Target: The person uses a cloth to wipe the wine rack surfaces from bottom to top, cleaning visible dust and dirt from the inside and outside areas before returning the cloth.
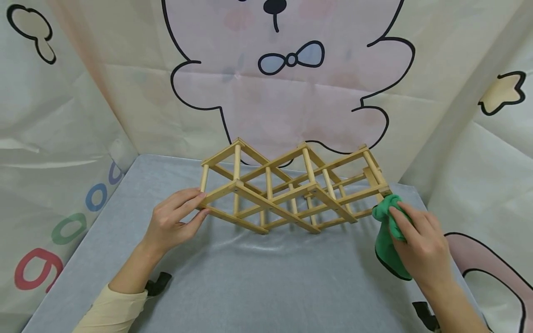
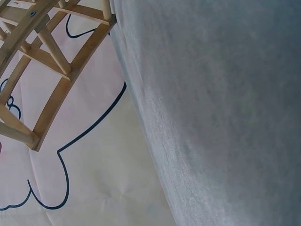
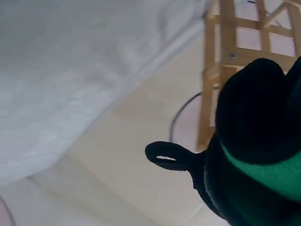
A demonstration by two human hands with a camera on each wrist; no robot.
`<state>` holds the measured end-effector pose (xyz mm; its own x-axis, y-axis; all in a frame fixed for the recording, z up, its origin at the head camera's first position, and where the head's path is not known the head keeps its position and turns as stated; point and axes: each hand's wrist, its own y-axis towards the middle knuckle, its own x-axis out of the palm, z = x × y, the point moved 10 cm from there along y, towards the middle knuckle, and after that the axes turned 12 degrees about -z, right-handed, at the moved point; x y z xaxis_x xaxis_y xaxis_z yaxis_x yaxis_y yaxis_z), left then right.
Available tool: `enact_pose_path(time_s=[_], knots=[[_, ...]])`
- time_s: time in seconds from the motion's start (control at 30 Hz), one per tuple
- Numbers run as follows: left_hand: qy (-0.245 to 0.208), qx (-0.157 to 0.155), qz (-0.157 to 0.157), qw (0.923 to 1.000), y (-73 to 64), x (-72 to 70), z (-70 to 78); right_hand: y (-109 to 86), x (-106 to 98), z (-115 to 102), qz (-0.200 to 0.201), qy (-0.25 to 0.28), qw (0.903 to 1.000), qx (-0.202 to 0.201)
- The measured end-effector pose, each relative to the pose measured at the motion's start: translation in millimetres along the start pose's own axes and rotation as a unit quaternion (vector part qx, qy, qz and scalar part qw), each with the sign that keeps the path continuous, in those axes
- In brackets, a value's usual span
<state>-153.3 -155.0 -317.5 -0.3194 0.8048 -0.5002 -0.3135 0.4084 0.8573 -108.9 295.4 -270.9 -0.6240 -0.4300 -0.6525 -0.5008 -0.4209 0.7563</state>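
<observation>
A folding wooden lattice rack (image 1: 312, 186) of crossed slats and round dowels stands partly stretched out, low over the table. My left hand (image 1: 172, 219) pinches its lower left corner between thumb and fingers. In my right hand (image 1: 422, 240) is a bunched green cloth (image 1: 389, 249) with dark edging, held against the rack's right end; its lower part hangs down. The right wrist view shows the cloth (image 3: 263, 183) and its dark hanging loop (image 3: 169, 155) close up, covering the fingers. One end of the rack (image 2: 59, 96) fills the upper left of the left wrist view.
A grey-blue covering (image 1: 266, 286) lies over the table. Fabric walls printed with a cartoon animal (image 1: 291, 97), a star and coloured letters rise behind and at both sides. Dark straps (image 1: 158, 283) show by both wrists.
</observation>
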Motion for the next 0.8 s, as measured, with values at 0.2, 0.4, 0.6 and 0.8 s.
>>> enact_pose_path(time_s=[0.2,0.4,0.6,0.8], knots=[[0.0,0.001,-0.002,1.0,0.7,-0.1,0.2,18.6,-4.7,-14.8,0.008,0.008,0.9998,-0.013],[0.0,0.001,-0.002,1.0,0.9,-0.1,0.4,26.1,-1.5,-17.0,0.001,0.014,0.9999,-0.003],[0.0,0.001,0.002,1.0,0.6,-0.6,0.7,28.9,2.8,-16.9,0.003,0.025,0.9997,-0.003],[-0.001,0.002,0.006,1.0,0.2,-0.8,0.8,28.4,11.9,-20.1,-0.008,0.032,0.9993,-0.014]])
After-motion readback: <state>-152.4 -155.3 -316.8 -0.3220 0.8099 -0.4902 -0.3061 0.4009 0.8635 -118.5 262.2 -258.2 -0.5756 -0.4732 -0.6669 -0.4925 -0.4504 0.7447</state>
